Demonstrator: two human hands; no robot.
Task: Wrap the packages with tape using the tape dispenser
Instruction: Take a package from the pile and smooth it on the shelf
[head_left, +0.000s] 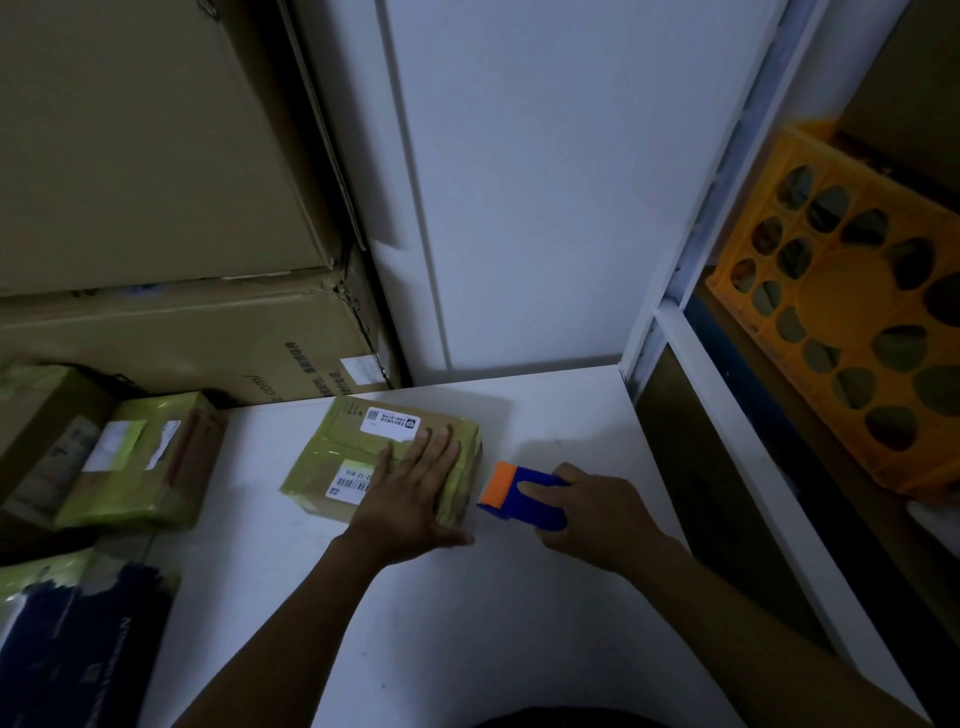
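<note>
Taped pkgs (140, 457) left — crate (831, 306) right

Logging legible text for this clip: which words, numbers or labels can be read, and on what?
"-12 815": barcode label on the package under the left hand; its start is hidden.
"com/": big carton behind; the Chinese print beside it is blurred.
Top label, left packages, dark bag: print too small to read.

dim, bluish cast | edges bowed, wide-angle | corners dark, soft
</note>
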